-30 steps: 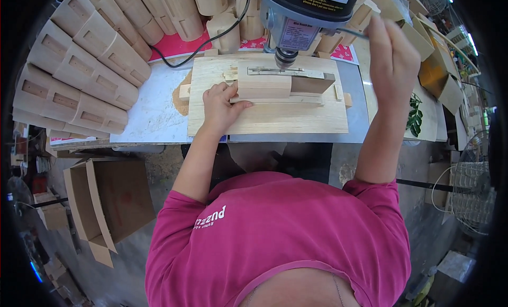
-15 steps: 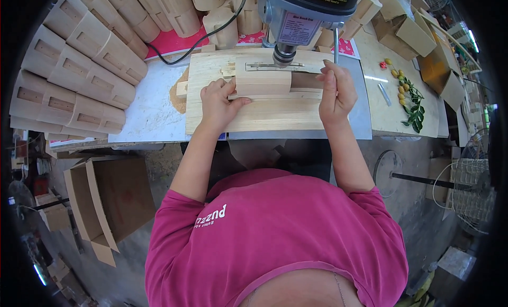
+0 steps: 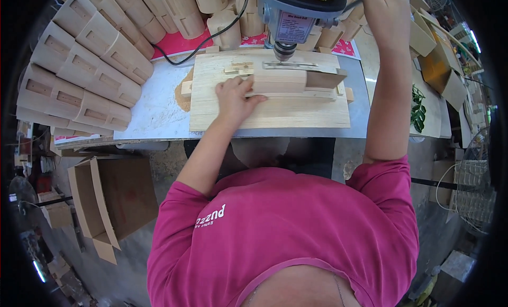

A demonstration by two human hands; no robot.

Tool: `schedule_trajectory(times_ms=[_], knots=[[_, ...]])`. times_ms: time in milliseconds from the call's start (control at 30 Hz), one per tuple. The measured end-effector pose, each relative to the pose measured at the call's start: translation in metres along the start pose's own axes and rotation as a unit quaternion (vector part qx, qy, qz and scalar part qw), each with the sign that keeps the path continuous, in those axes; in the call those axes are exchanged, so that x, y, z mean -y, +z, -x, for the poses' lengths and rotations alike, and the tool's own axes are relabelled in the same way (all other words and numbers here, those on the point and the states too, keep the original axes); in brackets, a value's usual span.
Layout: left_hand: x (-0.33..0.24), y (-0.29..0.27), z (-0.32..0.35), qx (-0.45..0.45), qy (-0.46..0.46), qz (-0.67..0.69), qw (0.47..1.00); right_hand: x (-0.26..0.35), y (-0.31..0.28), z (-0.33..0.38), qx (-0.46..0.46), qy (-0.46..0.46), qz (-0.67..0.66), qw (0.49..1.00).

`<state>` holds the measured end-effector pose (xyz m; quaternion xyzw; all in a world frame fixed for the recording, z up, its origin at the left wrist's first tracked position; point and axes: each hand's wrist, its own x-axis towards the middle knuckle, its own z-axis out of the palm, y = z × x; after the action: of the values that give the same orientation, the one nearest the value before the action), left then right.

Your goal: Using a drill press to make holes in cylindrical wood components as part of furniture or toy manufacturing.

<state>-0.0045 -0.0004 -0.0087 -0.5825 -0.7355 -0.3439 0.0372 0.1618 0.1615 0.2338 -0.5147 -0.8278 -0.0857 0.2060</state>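
Note:
A pale wooden block [image 3: 279, 81] lies on a flat wooden board [image 3: 267, 115], under the chuck [image 3: 284, 51] of a blue-grey bench drill [image 3: 295, 28]. Its right part has a darker, hollow-looking side. My left hand [image 3: 235, 98] grips the block's left end, fingers bent against it and thumb along the front edge. Up at the far right, my right hand [image 3: 385, 3] is closed round the drill's lever handle [image 3: 353, 4]; part of this hand is cut off by the picture's top edge. A thin drill bit seems to reach down to the slotted strip behind the block.
Stacked wooden pieces with slots [image 3: 79, 93] fill the table's left side, and more stand behind. A black cable [image 3: 203, 41] curves across the back. Leafy sprigs [image 3: 418, 110] and cardboard boxes [image 3: 447, 53] are at right. An open carton [image 3: 124, 196] stands low on the left.
My right hand has gone from the block's right end up to the drill's lever. The block has slid right along the board, with my left hand following at its left end.

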Motion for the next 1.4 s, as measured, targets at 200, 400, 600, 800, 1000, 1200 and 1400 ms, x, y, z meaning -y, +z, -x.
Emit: schedule_trajectory(times_ms=[200,400,600,800,1000,1200,1400], knots=[[-0.005,0.007,0.0,0.024,-0.021,0.029,0.999,0.008,0.004,-0.026,-0.158,-0.135,-0.334,0.92],[-0.006,0.006,0.0,0.024,-0.018,0.027,0.999,0.005,-0.008,0.045,-0.151,-0.136,-0.372,0.905],[-0.007,0.004,0.0,0.039,-0.029,0.018,0.999,-0.002,0.037,0.098,-0.192,-0.155,-0.459,0.854],[-0.01,0.003,-0.002,0.034,-0.022,0.022,0.999,-0.005,0.101,0.12,-0.237,-0.167,-0.466,0.836],[-0.006,0.007,-0.001,0.033,-0.022,0.016,0.999,-0.006,0.136,0.115,-0.271,-0.209,-0.455,0.822],[-0.008,0.004,0.0,0.043,-0.036,0.015,0.998,-0.015,0.08,0.097,-0.246,-0.174,-0.456,0.837],[-0.007,0.007,-0.003,0.031,-0.021,0.027,0.999,0.004,0.032,-0.033,-0.301,-0.167,-0.339,0.875]])
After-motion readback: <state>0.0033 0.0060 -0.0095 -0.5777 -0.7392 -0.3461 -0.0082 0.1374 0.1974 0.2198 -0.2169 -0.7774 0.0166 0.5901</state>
